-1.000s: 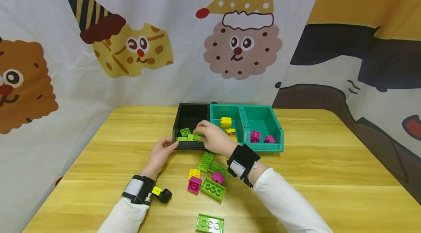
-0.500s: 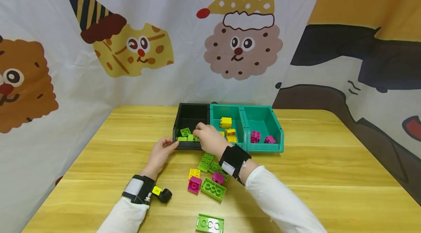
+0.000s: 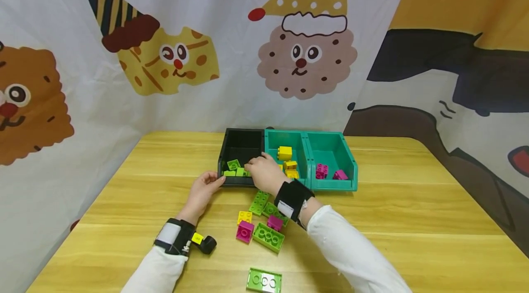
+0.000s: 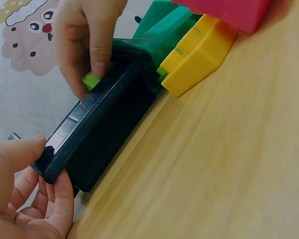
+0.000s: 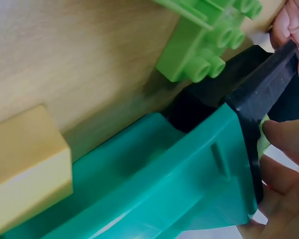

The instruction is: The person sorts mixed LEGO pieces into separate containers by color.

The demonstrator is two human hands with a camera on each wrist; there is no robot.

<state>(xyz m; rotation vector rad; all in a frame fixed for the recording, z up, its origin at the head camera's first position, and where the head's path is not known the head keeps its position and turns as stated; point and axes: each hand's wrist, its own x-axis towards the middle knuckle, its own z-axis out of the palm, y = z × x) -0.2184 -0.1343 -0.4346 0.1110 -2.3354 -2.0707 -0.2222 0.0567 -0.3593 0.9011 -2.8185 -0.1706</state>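
My left hand (image 3: 203,192) pinches the front left corner of the black bin (image 3: 221,159), thumb on the rim and fingers below it, as the left wrist view shows. Over the front of that bin reaches my right hand (image 3: 266,172). Between its thumb and fingers a green building block (image 4: 91,80) shows; most of it is hidden in the head view. Several green blocks (image 3: 233,165) lie inside the black bin. Beside it, the middle teal bin (image 3: 308,157) contains yellow blocks (image 3: 284,153), and the right teal bin (image 3: 333,186) contains magenta blocks (image 3: 322,171).
In front of the bins, loose blocks lie on the wooden table (image 3: 413,219): green (image 3: 268,237), yellow (image 3: 244,216) and magenta (image 3: 245,231). Another green block (image 3: 264,280) lies nearer the front. A patterned curtain (image 3: 231,100) hangs behind the table.
My right wrist and forearm have shifted slightly left, uncovering more yellow blocks in the middle bin. The right fingers stay over the black bin. My left hand keeps its place.
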